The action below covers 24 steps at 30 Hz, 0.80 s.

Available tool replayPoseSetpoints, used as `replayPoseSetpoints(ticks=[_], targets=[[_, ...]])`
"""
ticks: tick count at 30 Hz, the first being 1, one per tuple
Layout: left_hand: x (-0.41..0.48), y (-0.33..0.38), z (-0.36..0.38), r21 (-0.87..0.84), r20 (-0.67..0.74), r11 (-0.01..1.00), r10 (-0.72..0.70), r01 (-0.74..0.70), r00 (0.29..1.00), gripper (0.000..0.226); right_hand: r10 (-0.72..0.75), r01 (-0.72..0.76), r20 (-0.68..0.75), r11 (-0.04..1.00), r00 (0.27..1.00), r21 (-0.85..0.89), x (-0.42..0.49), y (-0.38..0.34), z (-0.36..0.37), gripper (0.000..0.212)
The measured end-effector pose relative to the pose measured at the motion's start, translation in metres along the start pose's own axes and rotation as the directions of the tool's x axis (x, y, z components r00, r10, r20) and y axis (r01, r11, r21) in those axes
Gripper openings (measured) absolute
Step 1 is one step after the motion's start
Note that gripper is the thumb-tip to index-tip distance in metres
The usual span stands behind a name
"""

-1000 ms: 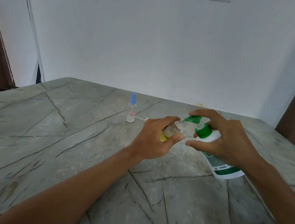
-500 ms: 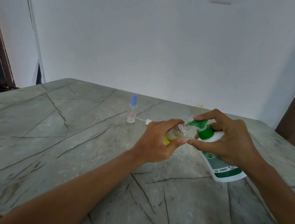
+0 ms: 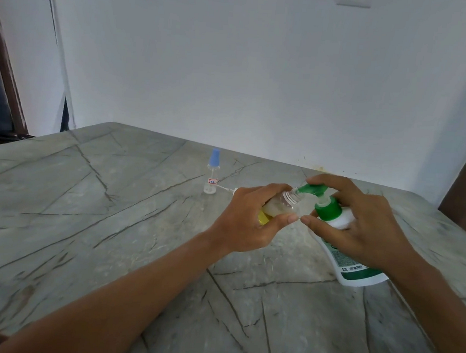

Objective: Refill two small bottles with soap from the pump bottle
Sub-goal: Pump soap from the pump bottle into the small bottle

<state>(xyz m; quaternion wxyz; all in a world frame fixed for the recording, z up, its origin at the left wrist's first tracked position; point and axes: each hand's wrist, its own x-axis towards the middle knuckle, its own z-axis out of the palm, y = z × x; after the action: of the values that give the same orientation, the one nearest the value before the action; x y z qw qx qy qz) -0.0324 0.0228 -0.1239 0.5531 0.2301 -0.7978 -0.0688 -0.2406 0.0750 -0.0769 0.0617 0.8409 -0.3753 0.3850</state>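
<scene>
You are filling the first small bottle (image 3: pixel 281 205). Your left hand (image 3: pixel 246 222) grips it tilted, with its open mouth right at the green spout (image 3: pixel 309 189). Your right hand (image 3: pixel 361 231) wraps the tilted pump bottle (image 3: pixel 355 269), forefinger on the pump head. The small bottle looks partly full. Next, press slowly, mouth held to the spout. The blue-capped bottle (image 3: pixel 211 177) stands capped on the table (image 3: pixel 111 222) behind, not yet filled.

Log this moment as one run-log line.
left hand grips open small bottle at spout | right hand grips pump bottle, forefinger atop spout | blue-capped bottle upright, untouched
</scene>
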Motion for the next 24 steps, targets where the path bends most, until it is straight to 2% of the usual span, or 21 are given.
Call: replayPoseSetpoints(ticks=[10,19,24], targets=[[0.0012,0.0051,-0.0004,0.002,-0.001,1.0,0.03,-0.03,1.0,0.044,0.024,-0.024,-0.005,0.999,1.0,-0.027,0.0003,-0.0042,-0.0013,0.065],[0.0003,0.002,0.0001,0.027,-0.018,0.999,0.028,-0.028,0.999,0.043,0.036,-0.035,-0.019,0.999,0.999,0.017,0.0039,-0.0052,-0.0028,0.062],[-0.0016,-0.0002,0.0054,0.044,0.028,0.998,0.038,-0.039,0.999,0.041,0.029,-0.027,-0.051,0.999,0.998,0.047,0.0027,-0.0043,-0.0035,0.06]])
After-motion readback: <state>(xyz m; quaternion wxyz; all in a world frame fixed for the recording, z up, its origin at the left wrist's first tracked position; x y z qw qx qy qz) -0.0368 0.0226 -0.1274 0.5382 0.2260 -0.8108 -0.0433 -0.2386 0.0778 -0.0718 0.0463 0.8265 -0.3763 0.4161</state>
